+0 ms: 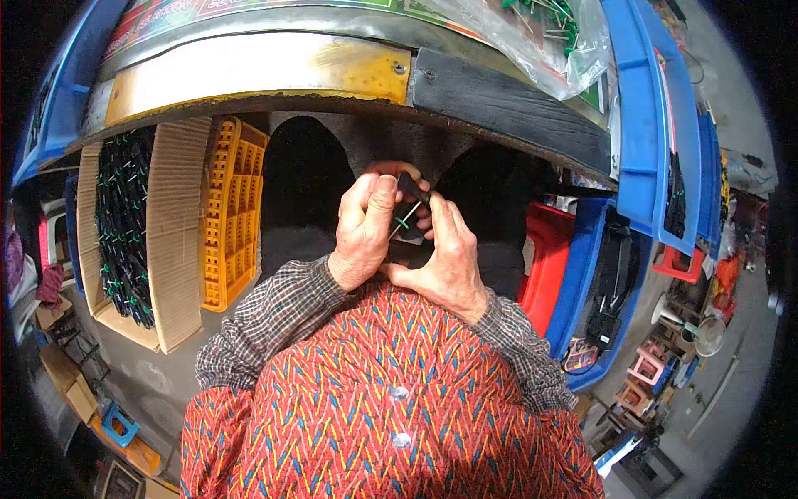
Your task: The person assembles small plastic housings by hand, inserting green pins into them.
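Both my hands meet above my lap, just below the bench edge. My left hand (366, 220) is closed, its thumb and fingers round a small black part (411, 185). A thin metal pin (414, 209) with a green collar (402, 223) slants down from that part between my hands. My right hand (451, 254) is closed on the part's other side, its fingertips pressed against it. The fingers hide much of the part, so its exact kind does not show. On the bench at the back right, a clear plastic bag (499, 46) holds several similar green-collared metal pins (559, 33).
At left, an open cardboard box (179, 241) is packed with black parts (125, 224) showing green bits. A yellow plastic crate (229, 216) stands beside it. The metal-and-black bench edge (507, 104) crosses ahead. Blue bins (640, 125) and a red plastic piece (549, 258) stand at right.
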A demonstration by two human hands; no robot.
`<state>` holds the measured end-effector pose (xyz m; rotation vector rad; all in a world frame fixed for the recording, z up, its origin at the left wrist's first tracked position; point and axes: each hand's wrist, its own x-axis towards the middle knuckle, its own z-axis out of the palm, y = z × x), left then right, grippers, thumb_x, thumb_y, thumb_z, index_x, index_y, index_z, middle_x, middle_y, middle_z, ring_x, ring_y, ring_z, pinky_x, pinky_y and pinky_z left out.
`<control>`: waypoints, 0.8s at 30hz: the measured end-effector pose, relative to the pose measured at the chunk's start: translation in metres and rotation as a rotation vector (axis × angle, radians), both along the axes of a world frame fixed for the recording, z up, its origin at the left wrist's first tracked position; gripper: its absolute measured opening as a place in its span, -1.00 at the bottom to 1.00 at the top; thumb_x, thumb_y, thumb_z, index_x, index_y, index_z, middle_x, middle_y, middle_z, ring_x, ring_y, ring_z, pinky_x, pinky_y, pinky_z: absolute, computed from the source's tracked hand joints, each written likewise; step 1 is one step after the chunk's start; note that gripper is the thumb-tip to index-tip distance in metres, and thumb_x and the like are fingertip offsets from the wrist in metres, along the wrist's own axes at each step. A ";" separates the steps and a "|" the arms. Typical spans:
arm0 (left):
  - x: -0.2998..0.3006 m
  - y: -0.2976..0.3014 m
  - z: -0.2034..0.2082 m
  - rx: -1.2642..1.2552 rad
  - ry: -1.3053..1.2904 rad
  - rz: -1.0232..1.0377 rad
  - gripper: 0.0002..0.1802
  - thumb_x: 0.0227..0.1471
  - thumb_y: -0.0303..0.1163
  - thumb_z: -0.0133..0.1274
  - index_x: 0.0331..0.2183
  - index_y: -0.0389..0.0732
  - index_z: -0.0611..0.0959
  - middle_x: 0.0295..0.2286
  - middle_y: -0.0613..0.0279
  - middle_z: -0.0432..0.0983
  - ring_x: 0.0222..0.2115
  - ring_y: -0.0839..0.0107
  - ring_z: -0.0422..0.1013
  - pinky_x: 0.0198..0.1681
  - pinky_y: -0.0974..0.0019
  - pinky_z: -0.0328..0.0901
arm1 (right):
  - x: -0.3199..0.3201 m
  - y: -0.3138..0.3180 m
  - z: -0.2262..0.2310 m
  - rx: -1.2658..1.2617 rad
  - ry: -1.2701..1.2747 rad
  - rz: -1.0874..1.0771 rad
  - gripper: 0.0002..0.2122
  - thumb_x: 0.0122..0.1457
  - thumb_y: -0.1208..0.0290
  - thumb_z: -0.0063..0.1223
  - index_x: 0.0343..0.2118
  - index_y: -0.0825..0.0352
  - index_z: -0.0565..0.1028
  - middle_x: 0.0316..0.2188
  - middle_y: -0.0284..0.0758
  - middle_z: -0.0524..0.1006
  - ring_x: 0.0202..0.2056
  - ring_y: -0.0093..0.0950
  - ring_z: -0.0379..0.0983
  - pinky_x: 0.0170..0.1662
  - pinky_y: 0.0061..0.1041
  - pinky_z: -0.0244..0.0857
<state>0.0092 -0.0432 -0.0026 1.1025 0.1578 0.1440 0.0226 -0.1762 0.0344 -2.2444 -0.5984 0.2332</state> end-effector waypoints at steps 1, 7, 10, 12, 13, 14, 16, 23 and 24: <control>-0.001 0.002 0.001 0.034 0.020 -0.016 -0.56 0.29 -0.13 -0.28 -0.14 -0.34 0.45 -0.30 0.14 0.48 -0.46 0.60 0.26 -0.34 0.50 0.28 | 0.000 0.000 0.000 0.005 0.012 -0.005 -0.16 -0.44 0.35 0.40 -0.01 0.51 0.20 -0.31 -0.10 0.37 -0.27 -0.18 0.41 -0.19 -0.28 0.37; 0.000 0.000 -0.002 0.011 -0.001 -0.013 -0.56 0.29 -0.13 -0.28 -0.14 -0.34 0.45 -0.31 0.14 0.47 -0.47 0.57 0.28 -0.34 0.48 0.30 | 0.000 -0.001 0.000 -0.009 -0.008 0.005 -0.15 -0.45 0.35 0.40 -0.01 0.53 0.19 -0.30 -0.11 0.37 -0.27 -0.19 0.43 -0.19 -0.31 0.39; 0.000 0.000 -0.004 -0.008 -0.004 -0.011 -0.56 0.29 -0.14 -0.28 -0.15 -0.35 0.46 -0.32 0.15 0.47 -0.48 0.57 0.28 -0.34 0.47 0.31 | -0.001 0.000 0.003 -0.011 0.017 -0.003 -0.16 -0.45 0.35 0.41 -0.02 0.54 0.20 -0.30 -0.10 0.38 -0.28 -0.21 0.44 -0.20 -0.32 0.40; 0.000 0.001 -0.004 0.004 -0.007 -0.010 -0.56 0.29 -0.14 -0.28 -0.15 -0.35 0.46 -0.33 0.16 0.46 -0.48 0.57 0.27 -0.34 0.47 0.31 | 0.000 0.000 0.003 -0.012 0.018 -0.002 -0.15 -0.45 0.35 0.41 -0.02 0.55 0.20 -0.30 -0.10 0.38 -0.28 -0.21 0.44 -0.20 -0.32 0.40; 0.000 0.001 -0.001 0.006 0.014 -0.019 -0.56 0.29 -0.14 -0.28 -0.16 -0.36 0.46 -0.33 0.16 0.45 -0.47 0.55 0.28 -0.33 0.45 0.32 | 0.000 0.000 0.003 -0.013 0.018 -0.002 -0.15 -0.45 0.35 0.41 -0.02 0.55 0.20 -0.30 -0.10 0.38 -0.29 -0.21 0.44 -0.20 -0.32 0.40; 0.000 0.002 0.000 0.008 0.035 -0.028 -0.55 0.29 -0.13 -0.28 -0.16 -0.36 0.45 -0.33 0.15 0.45 -0.46 0.54 0.29 -0.31 0.44 0.32 | 0.000 -0.001 0.002 -0.013 0.019 -0.003 -0.15 -0.45 0.35 0.41 -0.02 0.55 0.20 -0.30 -0.10 0.38 -0.29 -0.21 0.44 -0.20 -0.32 0.40; 0.001 0.001 -0.003 0.002 -0.004 -0.014 -0.55 0.28 -0.13 -0.27 -0.16 -0.37 0.45 -0.33 0.15 0.44 -0.45 0.54 0.29 -0.31 0.43 0.32 | 0.000 0.000 0.002 -0.005 0.006 0.000 -0.15 -0.45 0.35 0.40 -0.02 0.55 0.20 -0.31 -0.10 0.38 -0.29 -0.21 0.44 -0.20 -0.32 0.40; 0.001 0.002 -0.002 -0.035 -0.002 -0.020 -0.55 0.28 -0.13 -0.25 -0.15 -0.36 0.46 -0.34 0.16 0.45 -0.44 0.56 0.25 -0.29 0.43 0.29 | 0.000 0.000 0.002 -0.010 -0.004 0.002 -0.15 -0.45 0.33 0.40 -0.02 0.55 0.20 -0.32 -0.11 0.38 -0.29 -0.20 0.43 -0.20 -0.30 0.39; 0.002 0.001 -0.002 -0.035 -0.002 -0.020 -0.55 0.28 -0.13 -0.25 -0.15 -0.36 0.46 -0.34 0.16 0.45 -0.44 0.56 0.25 -0.29 0.43 0.29 | 0.001 0.000 0.002 -0.015 -0.008 0.004 -0.15 -0.45 0.33 0.40 -0.02 0.55 0.20 -0.32 -0.11 0.38 -0.29 -0.20 0.43 -0.21 -0.30 0.39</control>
